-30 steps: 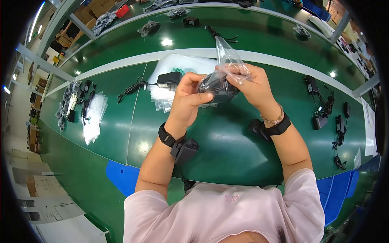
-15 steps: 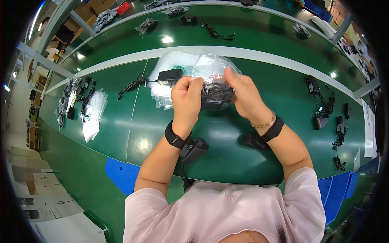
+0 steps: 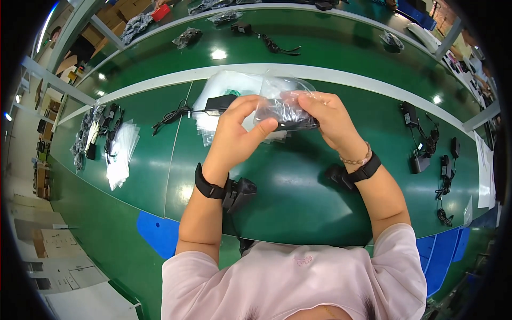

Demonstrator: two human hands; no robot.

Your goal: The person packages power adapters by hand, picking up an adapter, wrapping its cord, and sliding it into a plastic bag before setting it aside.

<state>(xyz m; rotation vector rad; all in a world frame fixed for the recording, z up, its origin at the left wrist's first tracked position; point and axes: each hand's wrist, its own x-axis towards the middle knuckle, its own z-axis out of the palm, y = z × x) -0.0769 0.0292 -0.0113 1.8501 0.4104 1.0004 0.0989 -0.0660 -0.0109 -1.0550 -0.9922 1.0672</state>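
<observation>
Between my two hands is a clear plastic bag (image 3: 286, 111) with a black power adapter and cable inside, held above the bench. My left hand (image 3: 234, 130) grips its left end, thumb at the lower edge and fingers at the upper. My right hand (image 3: 332, 120) clasps the right end, thumb lying across the folded film. Under and behind them lies a stack of clear bags (image 3: 216, 85). Beside my left fingers, a black adapter (image 3: 218, 103) rests on that stack, its bundled cable (image 3: 173, 116) stretching left onto the bench.
On the green bench (image 3: 288, 197), adapters with cables (image 3: 111, 125) and a fan of clear bags (image 3: 124, 154) lie at left. More adapters (image 3: 421, 138) lie at right. A raised shelf (image 3: 341, 48) behind carries bagged items and another adapter (image 3: 241, 28). Blue bins (image 3: 160, 232) sit below the bench edge.
The bag's loose upper part has been folded down over its contents. My left hand has turned and its thumb now presses the lower edge; my right thumb has come down onto the film.
</observation>
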